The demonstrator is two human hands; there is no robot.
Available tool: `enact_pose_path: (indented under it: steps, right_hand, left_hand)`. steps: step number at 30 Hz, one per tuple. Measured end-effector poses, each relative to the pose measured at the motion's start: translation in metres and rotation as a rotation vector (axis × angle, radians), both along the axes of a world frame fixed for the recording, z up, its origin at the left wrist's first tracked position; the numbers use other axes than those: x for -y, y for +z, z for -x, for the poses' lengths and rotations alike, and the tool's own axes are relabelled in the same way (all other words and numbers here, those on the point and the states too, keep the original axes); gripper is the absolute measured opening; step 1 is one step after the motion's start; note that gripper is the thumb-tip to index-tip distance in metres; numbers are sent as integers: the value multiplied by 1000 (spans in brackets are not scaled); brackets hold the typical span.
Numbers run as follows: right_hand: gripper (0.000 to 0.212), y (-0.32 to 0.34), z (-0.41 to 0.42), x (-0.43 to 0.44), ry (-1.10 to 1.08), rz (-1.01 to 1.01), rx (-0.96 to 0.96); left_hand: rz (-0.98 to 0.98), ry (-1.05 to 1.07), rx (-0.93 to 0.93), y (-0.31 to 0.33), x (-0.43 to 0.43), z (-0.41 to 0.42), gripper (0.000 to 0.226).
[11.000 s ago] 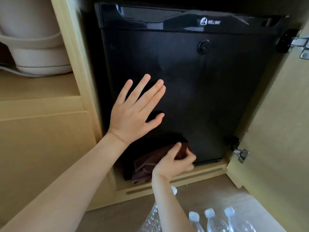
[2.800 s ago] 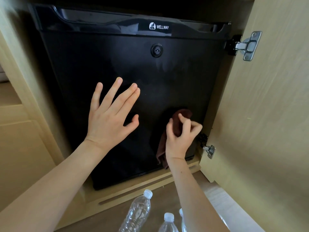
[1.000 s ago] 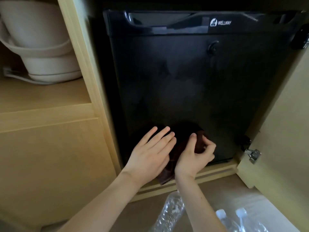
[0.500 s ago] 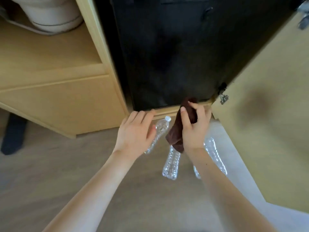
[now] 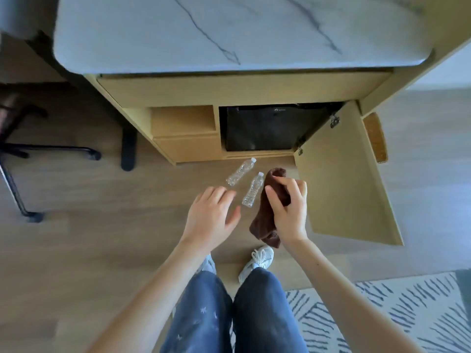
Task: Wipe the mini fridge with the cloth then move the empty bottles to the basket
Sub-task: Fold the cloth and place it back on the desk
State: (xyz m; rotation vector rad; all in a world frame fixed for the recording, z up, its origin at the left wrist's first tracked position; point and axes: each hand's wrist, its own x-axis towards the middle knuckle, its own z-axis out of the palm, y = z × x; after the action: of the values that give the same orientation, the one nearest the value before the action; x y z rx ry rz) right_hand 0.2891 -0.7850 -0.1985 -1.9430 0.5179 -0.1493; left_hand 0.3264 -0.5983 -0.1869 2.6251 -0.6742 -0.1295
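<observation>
**Wiping Apparently Complete; Bottle Transfer Pending**

The right hand (image 5: pixel 288 210) has its grip closed around the brown cloth (image 5: pixel 265 220), which hangs crumpled above the floor. The left hand (image 5: pixel 210 215) is spread wide and holds nothing. The mini fridge (image 5: pixel 262 128) sits closed in the cabinet, its black front dull and unmarked; wiping appears finished. Two clear, capped empty bottles (image 5: pixel 252 189) lie on the floor near the cabinet's front edge, none collected. No basket is visible.
</observation>
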Motion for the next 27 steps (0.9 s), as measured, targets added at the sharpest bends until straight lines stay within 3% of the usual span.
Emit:
enact_pose_path:
  steps: [8, 12, 27]
  right_hand:
    - [24, 157, 19, -14, 127, 48, 203]
    - [31, 200, 11, -14, 185, 12, 258]
    - [22, 222, -8, -39, 431, -31, 318]
  left_hand:
    - [31, -31, 241, 165, -34, 9, 34]
    - [32, 145, 319, 211, -48, -6, 35]
    - [12, 459, 349, 221, -86, 48, 27]
